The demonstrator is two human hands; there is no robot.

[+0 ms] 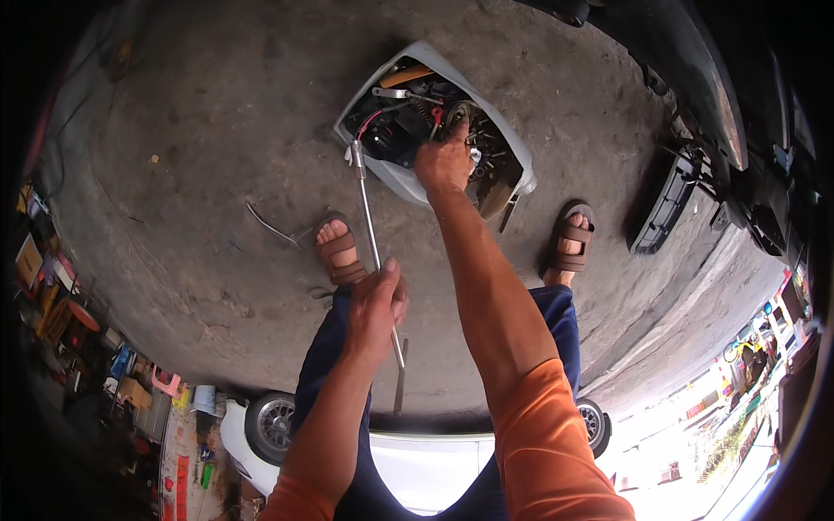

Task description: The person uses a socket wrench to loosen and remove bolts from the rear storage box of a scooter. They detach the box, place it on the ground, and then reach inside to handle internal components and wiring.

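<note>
My left hand (376,306) is closed around the shaft of a long chrome T-handle socket wrench (370,221). Its socket end points up toward the near left corner of a grey plastic bin, and its crossbar hangs below my fist. My right hand (446,163) reaches over the bin's near side into the tools, its index finger stretched out and its other fingertips partly hidden. The grey bin (401,184) holds a jumble of metal tools and small parts. Among them are a tool with a red handle (437,114), a chrome wrench (391,93) and an orange-yellow piece (407,75).
The bin stands on a stained concrete floor (217,130) beyond my sandalled feet. A thin curved metal piece (271,226) lies left of my left foot. To the right are a dark plastic panel (665,204) and part of a dark vehicle (695,61). A white car (434,473) stands at the bottom.
</note>
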